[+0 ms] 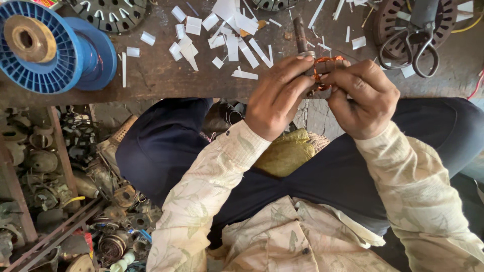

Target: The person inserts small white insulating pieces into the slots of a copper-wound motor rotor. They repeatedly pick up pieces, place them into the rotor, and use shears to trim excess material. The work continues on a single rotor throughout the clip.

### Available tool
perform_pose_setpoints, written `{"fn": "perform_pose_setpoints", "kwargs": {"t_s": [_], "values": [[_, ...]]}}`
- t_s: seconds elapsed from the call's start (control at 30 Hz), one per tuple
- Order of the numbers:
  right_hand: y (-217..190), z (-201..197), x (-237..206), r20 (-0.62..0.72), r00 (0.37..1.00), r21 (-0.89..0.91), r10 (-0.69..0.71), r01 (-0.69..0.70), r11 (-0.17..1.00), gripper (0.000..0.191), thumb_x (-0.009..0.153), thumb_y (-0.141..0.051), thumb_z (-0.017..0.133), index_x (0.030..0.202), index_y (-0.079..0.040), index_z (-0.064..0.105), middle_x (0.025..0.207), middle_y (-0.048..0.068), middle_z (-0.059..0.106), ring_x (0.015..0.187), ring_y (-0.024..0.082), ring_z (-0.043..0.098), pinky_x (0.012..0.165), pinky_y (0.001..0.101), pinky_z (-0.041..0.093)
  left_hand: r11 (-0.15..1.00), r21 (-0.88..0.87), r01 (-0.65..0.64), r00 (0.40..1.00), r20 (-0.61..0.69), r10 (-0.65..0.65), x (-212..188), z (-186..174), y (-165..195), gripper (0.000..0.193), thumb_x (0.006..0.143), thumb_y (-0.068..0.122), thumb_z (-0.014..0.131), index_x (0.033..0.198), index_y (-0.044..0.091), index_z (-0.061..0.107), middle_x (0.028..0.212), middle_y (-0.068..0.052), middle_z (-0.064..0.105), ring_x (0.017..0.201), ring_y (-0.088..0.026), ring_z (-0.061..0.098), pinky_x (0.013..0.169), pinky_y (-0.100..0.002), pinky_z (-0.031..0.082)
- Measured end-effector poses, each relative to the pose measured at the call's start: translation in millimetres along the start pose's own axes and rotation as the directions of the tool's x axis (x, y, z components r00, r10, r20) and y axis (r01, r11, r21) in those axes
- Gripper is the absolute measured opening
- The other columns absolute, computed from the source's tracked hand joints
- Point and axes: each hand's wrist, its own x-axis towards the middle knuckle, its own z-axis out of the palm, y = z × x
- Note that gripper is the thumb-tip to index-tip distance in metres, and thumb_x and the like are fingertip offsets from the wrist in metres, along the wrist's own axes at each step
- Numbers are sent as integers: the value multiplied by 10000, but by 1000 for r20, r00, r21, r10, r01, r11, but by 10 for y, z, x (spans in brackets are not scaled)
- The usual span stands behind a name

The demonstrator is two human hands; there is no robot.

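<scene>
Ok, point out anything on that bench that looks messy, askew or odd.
White paper strips lie scattered at all angles across the wooden bench, some cut scraps reaching the scissors. The blue spool lies on its side at the bench edge. Both the left hand and right hand grip a small copper-wire coil.

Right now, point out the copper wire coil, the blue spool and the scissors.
copper wire coil (325,68), head view, on exposed orange windings.
blue spool (43,50), head view, on near flange.
scissors (414,48), head view, on handle loops.

Both hands — left hand (276,98), right hand (360,98) — pinch a copper wire coil (322,68) at the workbench (161,75) edge.
</scene>
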Motion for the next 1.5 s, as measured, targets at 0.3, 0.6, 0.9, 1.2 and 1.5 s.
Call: {"fn": "perform_pose_setpoints", "kwargs": {"t_s": [0.3,0.6,0.9,1.2,1.5], "values": [[-271,29,-116,-115,937,174,329,-307,936,187,938,117,615,1050,40,743,1011,123,688,780,130,651,672,240,521,999,3,-43,997,68,42,59,-76,142,276,935,-55,762,1181,-4,647,1359,-141,633,1285,-343,641,1111,-434,576],[-175,-47,-117,-50,967,158,249,-239,958,171,920,137,610,1001,47,731,967,118,681,761,139,661,681,249,540,998,6,-67,997,48,67,28,-24,119,246,941,-36,783,1149,-5,656,1347,-143,644,1260,-339,656,1085,-433,598],[-48,61,-187,-86,991,97,102,-93,991,210,916,145,613,1056,33,723,988,120,661,802,189,676,713,288,563,1000,-4,-26,999,29,26,0,-12,102,264,935,-46,799,1157,10,666,1348,-127,650,1278,-320,654,1073,-406,607],[-135,94,-188,-101,990,79,101,-93,992,233,944,153,642,1122,33,731,1020,122,667,842,197,686,759,291,572,1000,-14,-28,999,33,28,18,-103,148,281,917,-90,786,1149,5,659,1355,-128,635,1286,-332,652,1089,-414,596],[-329,132,-245,-153,924,205,352,-318,925,158,989,147,643,1082,62,739,1002,112,691,834,138,675,739,246,547,998,-35,-52,998,42,53,13,-63,152,260,926,-97,753,1149,-19,645,1347,-160,633,1275,-352,653,1092,-435,605]]}}
